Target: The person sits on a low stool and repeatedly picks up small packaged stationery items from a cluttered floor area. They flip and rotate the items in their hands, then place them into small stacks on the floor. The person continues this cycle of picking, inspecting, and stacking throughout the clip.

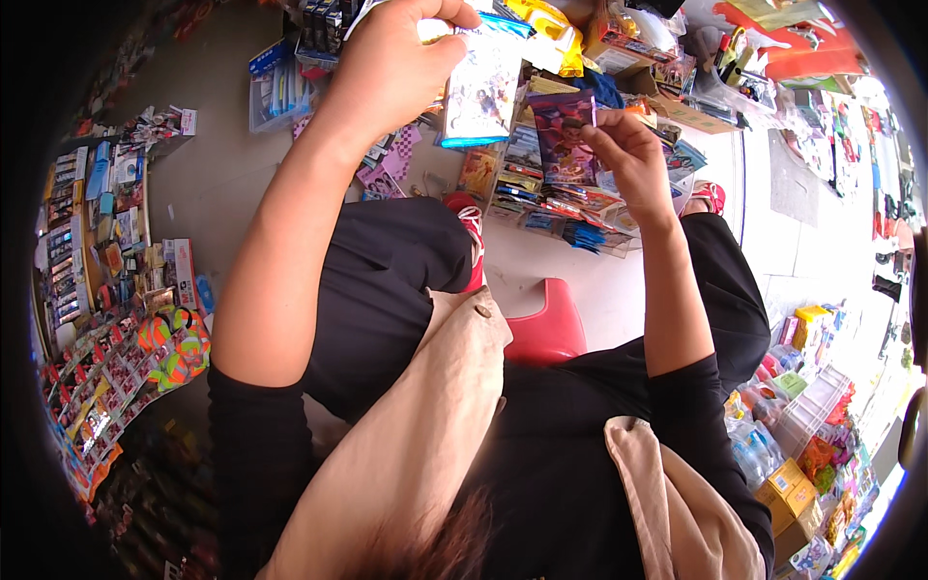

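At the top centre, my left hand (402, 58) pinches the upper edge of a white and blue foil packet (482, 90) between thumb and fingers. To the right of it, my right hand (629, 156) grips the right edge of a dark purple printed packet (565, 141) with a figure on it. The two packets hang apart from each other. Beneath the purple packet stands a clear display box (554, 203) filled with rows of flat packets. Pink checkered cards (395, 159) lie behind my left forearm.
A red plastic stool (551, 326) shows between my legs. A clear bin with blue items (277, 94) stands at upper left. Cardboard boxes (685, 109) and a tub of pens (743, 80) are at upper right. Shelves of small goods (109, 217) line the left; bags and a carton (786, 496) lie lower right.
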A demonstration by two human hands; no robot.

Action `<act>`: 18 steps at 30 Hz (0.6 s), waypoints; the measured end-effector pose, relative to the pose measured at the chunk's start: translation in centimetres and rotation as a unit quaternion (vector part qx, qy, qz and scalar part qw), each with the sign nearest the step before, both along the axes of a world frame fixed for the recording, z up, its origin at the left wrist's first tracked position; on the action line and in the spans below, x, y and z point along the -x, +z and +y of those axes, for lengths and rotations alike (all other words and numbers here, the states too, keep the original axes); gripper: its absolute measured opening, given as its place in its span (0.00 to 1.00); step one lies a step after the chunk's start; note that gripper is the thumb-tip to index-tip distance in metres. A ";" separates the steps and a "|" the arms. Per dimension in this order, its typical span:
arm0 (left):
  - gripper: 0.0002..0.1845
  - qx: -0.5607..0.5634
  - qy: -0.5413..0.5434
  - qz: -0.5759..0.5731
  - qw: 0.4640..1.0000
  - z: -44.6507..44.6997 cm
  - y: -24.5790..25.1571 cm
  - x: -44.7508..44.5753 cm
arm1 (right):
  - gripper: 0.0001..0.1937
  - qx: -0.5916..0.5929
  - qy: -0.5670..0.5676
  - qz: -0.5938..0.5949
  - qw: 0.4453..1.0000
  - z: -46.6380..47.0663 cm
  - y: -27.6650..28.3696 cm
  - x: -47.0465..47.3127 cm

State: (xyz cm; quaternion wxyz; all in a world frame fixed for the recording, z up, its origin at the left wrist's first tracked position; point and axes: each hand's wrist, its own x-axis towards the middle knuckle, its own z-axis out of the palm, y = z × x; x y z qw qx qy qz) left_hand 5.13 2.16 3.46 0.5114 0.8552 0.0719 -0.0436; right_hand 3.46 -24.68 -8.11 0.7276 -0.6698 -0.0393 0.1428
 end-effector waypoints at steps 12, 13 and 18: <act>0.08 -0.044 -0.057 -0.109 0.991 0.6 -0.4 0.1 | 0.05 0.413 0.076 -0.122 0.899 3.4 -12.8 5.8; 0.08 -0.021 -0.046 -0.068 0.996 0.4 0.1 0.2 | 0.05 0.463 0.099 -0.091 0.876 3.4 -13.1 6.1; 0.10 -0.038 -0.055 0.030 0.997 0.8 1.0 0.1 | 0.05 0.459 0.042 -0.279 0.842 3.1 -13.5 7.0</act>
